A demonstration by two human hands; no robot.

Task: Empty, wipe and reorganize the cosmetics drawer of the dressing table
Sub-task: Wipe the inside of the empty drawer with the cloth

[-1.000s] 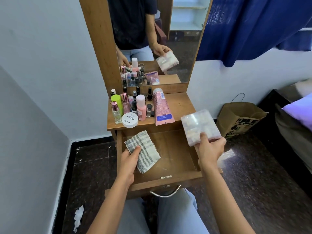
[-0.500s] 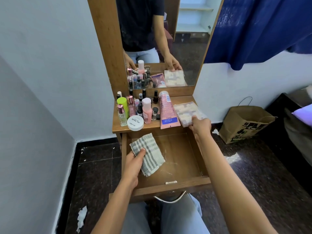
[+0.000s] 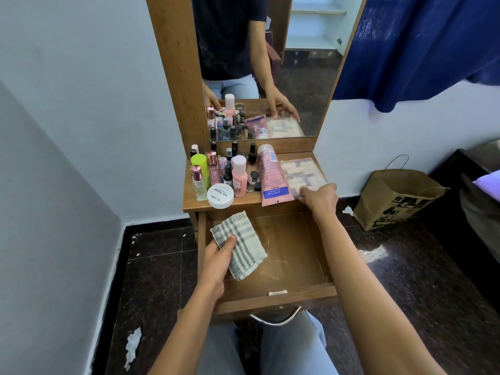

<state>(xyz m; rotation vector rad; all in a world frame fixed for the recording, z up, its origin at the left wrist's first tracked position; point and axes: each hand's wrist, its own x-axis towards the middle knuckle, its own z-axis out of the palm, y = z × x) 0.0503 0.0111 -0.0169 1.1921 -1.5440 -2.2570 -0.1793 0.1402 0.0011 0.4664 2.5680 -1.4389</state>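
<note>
The wooden drawer (image 3: 295,295) of the dressing table stands pulled out, with only a grey striped cloth (image 3: 243,239) inside. My left hand (image 3: 217,259) grips that cloth at its near left corner, thumb on top. A clear plastic box (image 3: 303,173) of small compartments lies flat on the tabletop at the right. My right hand (image 3: 319,197) holds its near edge with curled fingers. A pink tube (image 3: 272,177) lies beside the box. Several bottles (image 3: 224,171) and a white round jar (image 3: 220,195) stand on the left of the tabletop.
A mirror (image 3: 270,63) rises behind the tabletop (image 3: 190,203). A brown paper bag (image 3: 397,197) stands on the dark floor to the right. White paper scraps (image 3: 132,346) lie on the floor at the left, beside the wall. A metal handle (image 3: 276,319) sticks out under the drawer front.
My right hand carried the clear box from above the drawer to the right side of the tabletop and set it flat there. The left hand stayed on the cloth.
</note>
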